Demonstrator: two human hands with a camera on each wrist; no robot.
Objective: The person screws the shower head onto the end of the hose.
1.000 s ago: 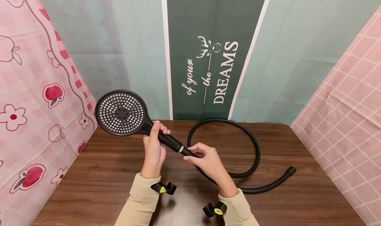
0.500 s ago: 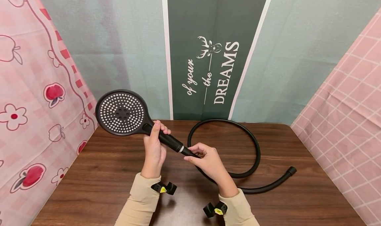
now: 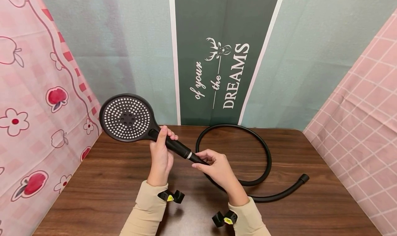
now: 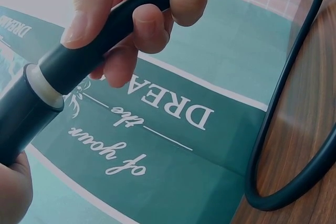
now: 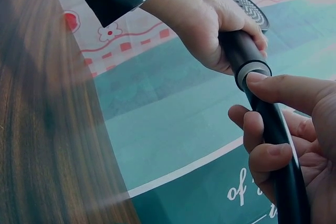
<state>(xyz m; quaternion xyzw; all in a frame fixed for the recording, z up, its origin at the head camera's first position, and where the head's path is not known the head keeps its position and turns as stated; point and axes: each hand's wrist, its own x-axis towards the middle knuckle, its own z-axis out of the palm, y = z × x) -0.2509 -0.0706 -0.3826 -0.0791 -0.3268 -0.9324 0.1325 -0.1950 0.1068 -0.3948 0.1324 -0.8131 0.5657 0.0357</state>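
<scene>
A black shower head (image 3: 127, 118) with a round face of white nozzles is held up at the left by my left hand (image 3: 161, 156), which grips its handle (image 3: 176, 147). My right hand (image 3: 217, 167) pinches the end of a black shower hose (image 3: 269, 160) at the handle's lower end. A pale ring (image 4: 43, 86) shows between handle and hose end in the left wrist view. In the right wrist view, the thumb (image 5: 283, 87) and curled fingers lie around the hose end (image 5: 273, 124).
The hose makes one loop on the brown wooden table (image 3: 102, 194), and its free end (image 3: 304, 178) lies to the right. A grey-green cloth with lettering (image 3: 229, 77) hangs behind, and pink patterned cloths (image 3: 366, 101) flank both sides.
</scene>
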